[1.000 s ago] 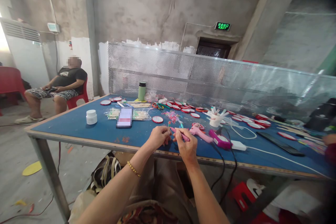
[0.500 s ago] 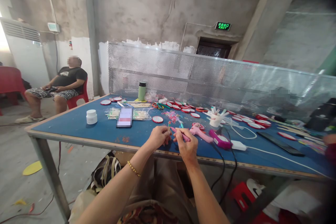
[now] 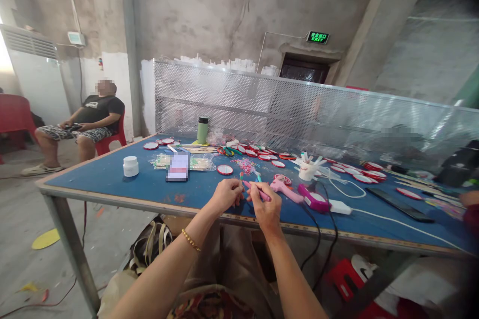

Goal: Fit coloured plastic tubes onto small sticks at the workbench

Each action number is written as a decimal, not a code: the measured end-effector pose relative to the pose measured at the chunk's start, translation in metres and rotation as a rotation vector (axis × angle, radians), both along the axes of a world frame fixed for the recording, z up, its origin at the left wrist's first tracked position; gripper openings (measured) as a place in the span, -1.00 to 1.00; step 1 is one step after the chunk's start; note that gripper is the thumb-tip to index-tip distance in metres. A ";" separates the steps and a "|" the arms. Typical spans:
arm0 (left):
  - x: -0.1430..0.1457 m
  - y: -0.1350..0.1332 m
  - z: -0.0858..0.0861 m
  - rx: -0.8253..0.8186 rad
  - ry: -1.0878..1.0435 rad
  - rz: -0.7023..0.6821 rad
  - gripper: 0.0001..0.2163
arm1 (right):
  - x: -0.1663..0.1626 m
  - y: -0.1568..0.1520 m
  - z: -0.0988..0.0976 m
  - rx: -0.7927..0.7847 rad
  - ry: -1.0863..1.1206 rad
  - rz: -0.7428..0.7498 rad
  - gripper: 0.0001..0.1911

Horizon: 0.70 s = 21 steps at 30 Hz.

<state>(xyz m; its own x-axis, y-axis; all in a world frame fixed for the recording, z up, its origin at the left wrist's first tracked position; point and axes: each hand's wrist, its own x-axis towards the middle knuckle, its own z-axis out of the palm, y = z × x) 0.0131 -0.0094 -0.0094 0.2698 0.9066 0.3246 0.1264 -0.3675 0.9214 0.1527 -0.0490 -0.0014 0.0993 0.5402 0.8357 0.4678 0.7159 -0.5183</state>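
Head view: nearest to you, a gold beaded bracelet circles your forearm behind the left grip. That grip pinches a small stick with an orange-and-green tip, which pokes up from your fingertips above the front part of the blue worktop. Your right grip is clasped around a pink pen-like tool, its end aimed left at the stick; the spot is too small to tell whether the two touch.

Just right of your right grip lies a pink handled device, then a purple box and a white block with a pale cord. Well to the left of your left grip stands a white jar, and nearer to it a phone with a blurred screen. Beyond both grips you have a red-rimmed disc, a heap of colourful bits and, to the right, a white cup of pale strips. Farther ahead stands a green bottle, backed by a perforated metal screen. Far left of your grips, a person sits on a red chair.
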 end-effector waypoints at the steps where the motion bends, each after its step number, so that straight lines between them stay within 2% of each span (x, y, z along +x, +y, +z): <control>1: 0.000 0.000 0.000 0.000 -0.001 -0.001 -0.86 | 0.000 0.000 0.000 -0.003 0.000 0.005 -0.76; 21: -0.001 0.001 -0.001 -0.009 0.022 0.008 -0.85 | 0.000 0.001 -0.001 0.004 -0.006 -0.005 -0.74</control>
<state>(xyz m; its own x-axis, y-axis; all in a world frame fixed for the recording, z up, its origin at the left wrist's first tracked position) 0.0125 -0.0080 -0.0109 0.2699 0.9116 0.3100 0.1499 -0.3578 0.9217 0.1526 -0.0479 -0.0025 0.0965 0.5361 0.8386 0.4744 0.7159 -0.5123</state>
